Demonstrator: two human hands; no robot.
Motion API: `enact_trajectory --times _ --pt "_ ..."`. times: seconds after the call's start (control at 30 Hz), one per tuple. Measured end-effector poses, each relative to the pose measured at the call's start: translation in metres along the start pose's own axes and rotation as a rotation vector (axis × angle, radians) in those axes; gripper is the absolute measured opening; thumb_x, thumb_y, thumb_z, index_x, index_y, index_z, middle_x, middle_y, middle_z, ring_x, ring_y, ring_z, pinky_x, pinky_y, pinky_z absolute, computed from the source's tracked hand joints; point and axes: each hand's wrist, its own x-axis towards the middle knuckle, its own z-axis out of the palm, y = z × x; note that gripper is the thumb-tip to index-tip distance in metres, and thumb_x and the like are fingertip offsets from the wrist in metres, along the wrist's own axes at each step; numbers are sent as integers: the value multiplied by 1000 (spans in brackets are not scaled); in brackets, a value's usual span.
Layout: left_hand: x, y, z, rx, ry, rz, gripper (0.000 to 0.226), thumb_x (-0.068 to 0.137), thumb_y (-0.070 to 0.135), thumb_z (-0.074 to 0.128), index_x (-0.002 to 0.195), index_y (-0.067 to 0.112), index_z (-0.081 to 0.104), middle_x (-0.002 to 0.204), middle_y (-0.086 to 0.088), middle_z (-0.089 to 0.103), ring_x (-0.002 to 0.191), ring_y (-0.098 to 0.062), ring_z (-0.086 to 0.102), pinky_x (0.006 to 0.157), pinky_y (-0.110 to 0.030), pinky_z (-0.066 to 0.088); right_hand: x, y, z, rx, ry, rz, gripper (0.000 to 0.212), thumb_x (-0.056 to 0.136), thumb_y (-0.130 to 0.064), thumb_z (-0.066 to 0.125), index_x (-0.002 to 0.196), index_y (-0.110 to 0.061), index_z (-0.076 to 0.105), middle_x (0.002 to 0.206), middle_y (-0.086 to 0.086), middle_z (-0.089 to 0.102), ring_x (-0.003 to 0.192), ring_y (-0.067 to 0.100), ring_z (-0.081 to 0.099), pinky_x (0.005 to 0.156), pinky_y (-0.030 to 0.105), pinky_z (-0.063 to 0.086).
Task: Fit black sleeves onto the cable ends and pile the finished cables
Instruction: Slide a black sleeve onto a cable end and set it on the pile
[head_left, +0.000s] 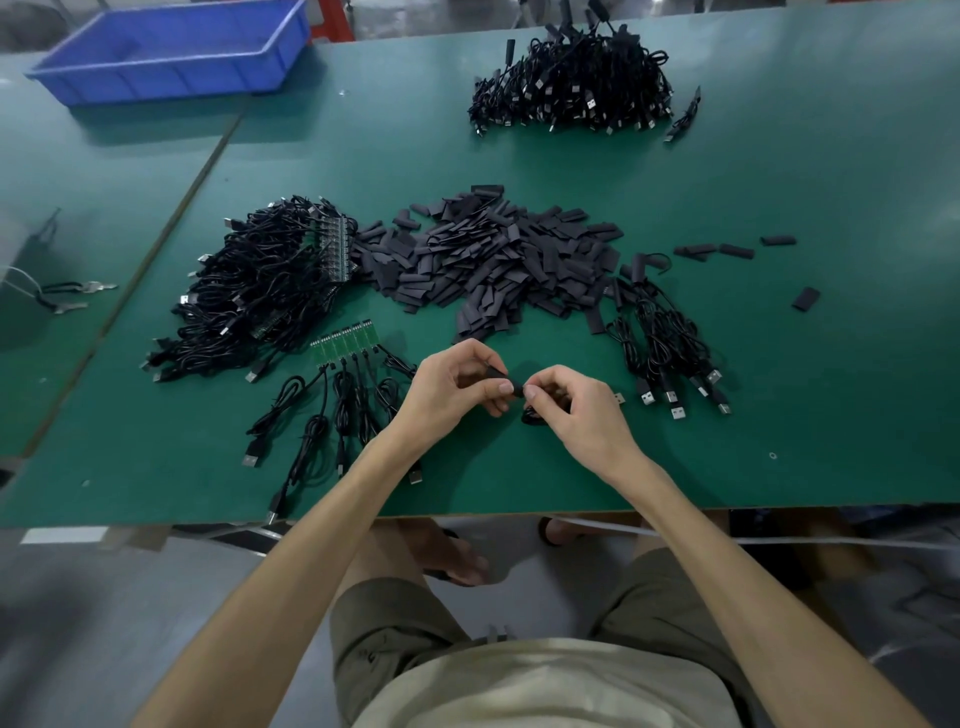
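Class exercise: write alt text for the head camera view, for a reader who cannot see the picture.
A person's left hand and right hand pinch a black sleeve between them above a green table. Behind the hands lies a heap of loose sleeves, flanked by piles of black cables; a blue bin sits far left.
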Motion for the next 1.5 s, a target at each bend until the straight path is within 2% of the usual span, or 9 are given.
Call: enact_trajectory --times 0.2,0.27,0.4,0.63,0.87,1.17,1.37,1.5 --pt "0 0 -1 -19 -9 -10 24 88 16 78 97 3 60 76 -14 74 68 -34 73 65 -38 61 1 0 0 -8 3 -1 13 100 -25 67 100 -13 74 85 -5 75 80 15 70 78 44 57" --pt "0 -1 -1 -53 -7 -19 22 89 13 77 97 1 60 77 -16 74 68 -35 73 65 -39 61 0 0 0 12 8 0 11 99 -24 69 98 -14 74 84 -6 75 78 12 70 75 39 58" --pt "0 -2 -3 -141 -13 -44 16 89 9 75 94 2 62 78 -20 73 67 -35 72 64 -35 60 -1 1 -2 88 -4 -4 3 96 -20 73 94 -18 73 82 -8 75 75 4 70 70 19 53" --pt "-1 1 -3 -170 -30 -34 14 95 7 69 105 -1 64 84 -24 72 70 -32 71 70 -36 60 -2 0 -2 110 -13 -11 5 94 -19 76 98 -19 73 85 -12 74 78 0 69 73 11 51" --pt "-2 5 -2 -129 -56 -51 19 91 2 71 110 -2 71 82 -15 75 69 -24 70 71 -30 59 0 2 -3 60 -24 -33 7 96 -21 73 98 -14 75 84 -9 77 79 3 73 76 23 57" --pt "-2 5 -3 -138 -39 -65 18 88 -1 73 105 -6 74 76 -15 75 64 -23 69 68 -28 59 0 2 -4 125 -57 -37 4 98 -16 71 96 -19 73 84 -9 77 81 4 73 79 24 58" --pt "-2 4 -3 -164 -35 -63 13 89 0 72 101 -3 76 79 -19 75 64 -25 68 67 -30 59 0 1 -4 168 -64 -14 8 98 -16 71 98 -9 75 87 -2 78 85 13 75 85 42 61" --pt "-2 2 -4 -167 -45 -46 13 92 4 71 100 -4 77 80 -20 74 65 -26 69 67 -31 60 0 2 -4 161 -68 -13 10 98 -16 71 99 -8 76 89 0 79 87 16 75 86 48 60"
